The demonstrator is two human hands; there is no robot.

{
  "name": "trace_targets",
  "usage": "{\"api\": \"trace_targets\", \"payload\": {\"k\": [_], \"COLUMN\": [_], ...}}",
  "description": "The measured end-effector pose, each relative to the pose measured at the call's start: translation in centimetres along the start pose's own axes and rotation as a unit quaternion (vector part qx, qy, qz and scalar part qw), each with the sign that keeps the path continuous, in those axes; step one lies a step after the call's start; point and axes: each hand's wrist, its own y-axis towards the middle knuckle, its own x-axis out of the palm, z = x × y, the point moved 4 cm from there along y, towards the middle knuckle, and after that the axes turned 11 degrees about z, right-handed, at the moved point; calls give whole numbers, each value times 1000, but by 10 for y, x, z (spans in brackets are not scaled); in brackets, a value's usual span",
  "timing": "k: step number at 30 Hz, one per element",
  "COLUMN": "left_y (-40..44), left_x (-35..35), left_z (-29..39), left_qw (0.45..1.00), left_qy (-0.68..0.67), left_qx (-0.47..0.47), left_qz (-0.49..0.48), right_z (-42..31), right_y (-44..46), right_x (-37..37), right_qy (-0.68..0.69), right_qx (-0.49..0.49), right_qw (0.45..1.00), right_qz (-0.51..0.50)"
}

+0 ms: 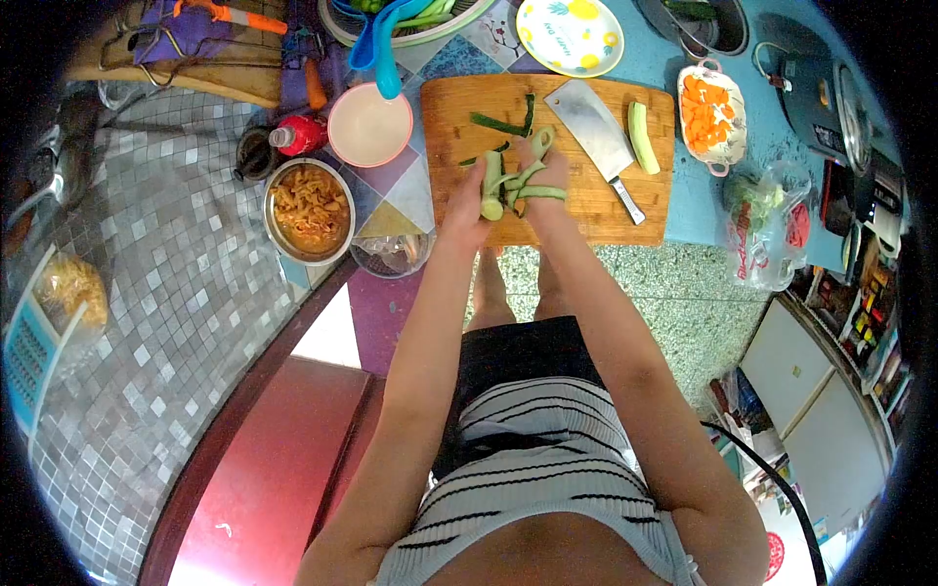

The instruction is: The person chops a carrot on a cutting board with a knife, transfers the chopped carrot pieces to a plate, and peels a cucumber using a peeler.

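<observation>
Over the near edge of the wooden cutting board (pixel 447 112), my left hand (pixel 467 212) is closed around a pale green peeled cucumber piece (pixel 491 198). My right hand (pixel 549 174) is beside it, closed on light green peel strips (pixel 543 192) that drape across its fingers and back. Some of its fingers are hidden under the strips. Dark green peels (pixel 500 123) lie on the board just beyond both hands. To the right rests a cleaver (pixel 592 119), blade pointing away and handle toward me. Another peeled cucumber piece (pixel 642 139) lies at the board's right side.
Left of the board stand a pink-rimmed bowl (pixel 370 125), a metal bowl of reddish food (pixel 311 212) and a red-capped bottle (pixel 296 135). Behind is a lemon-patterned plate (pixel 571 37). On the right are a dish of chopped carrots (pixel 710 112) and a plastic bag (pixel 767 225).
</observation>
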Motion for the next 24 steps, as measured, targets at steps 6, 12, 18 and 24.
{"api": "trace_targets", "payload": {"k": [6, 12, 18, 24], "left_y": [-8, -15, -9, 3], "left_x": [2, -6, 0, 5], "left_z": [2, -3, -1, 4], "left_qw": [1000, 998, 998, 999], "left_qy": [13, 49, -5, 16], "left_qx": [10, 2, -22, 47], "left_qz": [-16, -48, -64, 11], "right_z": [-1, -40, -14, -8], "right_y": [12, 27, 30, 1], "right_x": [5, -13, -7, -3], "right_qy": [-51, -124, 114, 129], "right_qx": [-46, -26, 8, 59], "right_qw": [996, 987, 991, 990], "right_qz": [61, 94, 65, -12]}}
